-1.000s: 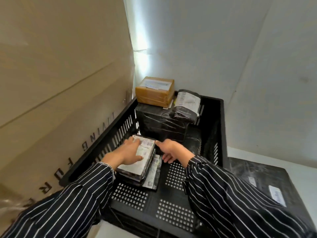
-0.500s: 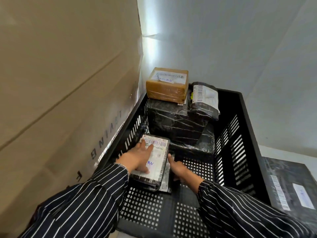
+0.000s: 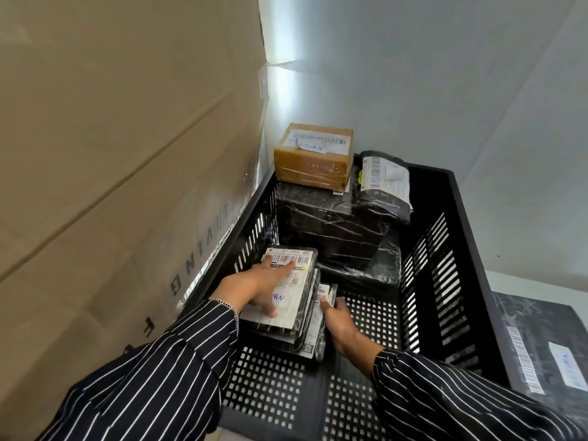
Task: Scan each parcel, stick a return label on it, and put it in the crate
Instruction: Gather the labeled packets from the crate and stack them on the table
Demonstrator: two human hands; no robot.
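Parcel (image 3: 286,288) lies on a stack inside the crate (image 3: 445,249).
Left hand (image 3: 257,286) rests flat and open on it; right hand (image 3: 339,319) fingers press the lower parcel's (image 3: 313,335) edge.

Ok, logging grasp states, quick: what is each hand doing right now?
Left hand: open, palm flat on the top flat parcel in the crate.
Right hand: fingers against the lower parcel edge; grip cannot be told.

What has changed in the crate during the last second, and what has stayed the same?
The right hand slid back along the right edge of the flat parcel, and its fingers now touch the parcel underneath. The left hand stays flat on the top parcel, which has not visibly moved. The brown box and the black parcels at the far end of the crate stayed in place.
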